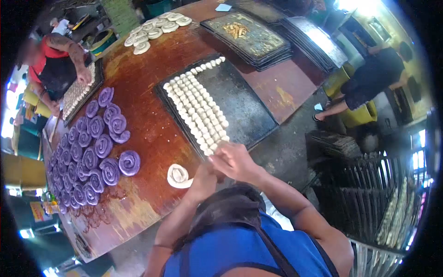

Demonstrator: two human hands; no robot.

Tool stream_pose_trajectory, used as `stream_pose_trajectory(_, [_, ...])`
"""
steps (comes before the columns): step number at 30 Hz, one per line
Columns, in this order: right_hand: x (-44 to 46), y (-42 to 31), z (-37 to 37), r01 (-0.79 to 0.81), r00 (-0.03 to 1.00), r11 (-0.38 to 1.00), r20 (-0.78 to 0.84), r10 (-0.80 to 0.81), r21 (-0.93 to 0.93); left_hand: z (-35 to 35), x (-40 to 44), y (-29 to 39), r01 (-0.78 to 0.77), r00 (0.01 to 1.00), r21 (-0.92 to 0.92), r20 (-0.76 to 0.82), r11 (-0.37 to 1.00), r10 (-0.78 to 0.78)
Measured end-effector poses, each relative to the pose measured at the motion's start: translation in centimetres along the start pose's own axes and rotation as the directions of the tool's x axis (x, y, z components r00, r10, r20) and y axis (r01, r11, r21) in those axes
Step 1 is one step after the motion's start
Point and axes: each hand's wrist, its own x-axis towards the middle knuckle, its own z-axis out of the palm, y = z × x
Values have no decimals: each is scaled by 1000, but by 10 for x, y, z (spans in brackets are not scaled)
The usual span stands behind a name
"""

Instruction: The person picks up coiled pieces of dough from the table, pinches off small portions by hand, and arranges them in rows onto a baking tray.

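My left hand (203, 181) is closed at the table's near edge, its fingers partly hidden. The loose end of a coiled white dough rope (177, 174) runs up to it. My right hand (234, 161) is at the near corner of a dark baking tray (244, 99), fingers curled together; what they hold, if anything, is hidden. Small white dough balls (196, 108) sit in tight rows on the tray's left side, with one line along its far edge. The right fingers are close to the nearest balls.
Purple dough coils (94, 150) cover the table's left side; white coils (154, 30) lie at the far end. Stacked trays (249, 37) stand at the back right. A co-worker (57, 64) handles another filled tray (83, 90). Another person (374, 76) stands at right, near metal racks (369, 198).
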Motion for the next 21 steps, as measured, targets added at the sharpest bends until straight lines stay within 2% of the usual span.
stream_pose_trajectory(1, [-1, 10, -14, 5, 997, 989, 79, -18, 151, -3, -1, 6, 185, 982, 19, 45, 983, -186])
stream_pose_trajectory(2, [-3, 25, -28, -1, 996, 985, 93, -15, 171, -21, 9, 5, 202, 979, 17, 28, 979, -203])
stream_pose_trajectory(3, [-7, 41, -41, -128, 982, 964, 168, 90, 231, -49, 20, 3, -70, 994, -423, 45, 904, 98])
stream_pose_trajectory(4, [-5, 57, -47, -251, 950, 927, 252, 182, 278, -52, 26, 3, -202, 973, -607, -32, 769, 230])
stream_pose_trajectory(5, [6, 77, -48, -261, 944, 920, 275, 180, 293, -55, 31, 2, -311, 928, -754, -108, 579, 357])
stream_pose_trajectory(6, [17, 104, -44, -198, 974, 977, 129, 187, 78, -42, 33, 2, -309, 951, -615, -224, 726, 214])
stream_pose_trajectory(7, [24, 126, -39, -158, 987, 975, -20, 156, -155, -27, 34, 1, -254, 932, -464, -351, 848, 87])
stream_pose_trajectory(8, [26, 143, -34, -163, 986, 977, -6, 164, -141, -10, 33, -20, 38, 946, -308, -296, 951, -133])
stream_pose_trajectory(10, [35, 166, -26, -91, 994, 970, 30, 101, -227, 3, 32, -29, 126, 946, -265, -258, 956, -197])
stream_pose_trajectory(12, [40, 174, -17, -140, 989, 975, 31, 147, -173, -24, 31, -53, -171, 915, -331, -404, 928, 25])
stream_pose_trajectory(13, [44, 169, -17, -166, 984, 970, 41, 176, -175, -27, 36, -48, -188, 774, -521, -600, 832, -201])
stream_pose_trajectory(14, [46, 160, -17, -188, 979, 965, 45, 199, -180, -46, 40, -70, -258, 797, -569, -582, 781, -160])
stream_pose_trajectory(15, [44, 145, -23, -117, 990, 966, 51, 132, -232, -44, 39, -66, -101, 779, -340, -612, 935, -139])
stream_pose_trajectory(16, [41, 113, -30, -112, 992, 965, 28, 122, -238, -38, 39, -60, 68, 769, -74, -632, 995, -100])
stream_pose_trajectory(17, [31, 70, -39, -169, 981, 974, 67, 180, -149, -28, 35, -55, -19, 870, 66, -490, 998, 49])
stream_pose_trajectory(18, [16, 35, -40, -235, 964, 970, 114, 241, -63, -17, 27, -61, -117, 905, 288, -364, 950, 221])
stream_pose_trajectory(19, [2, 14, -38, -54, 974, 998, 217, 60, -35, -6, 9, -39, -210, 921, 447, -207, 869, 330])
stream_pose_trajectory(20, [-12, -4, -34, 130, 939, 992, 321, -124, 5, -3, -3, -29, -276, 915, 513, -119, 813, 385])
stream_pose_trajectory(21, [-27, -10, -19, 169, 941, 982, 284, -186, 84, -1, -16, -19, -345, 899, 565, -29, 749, 437])
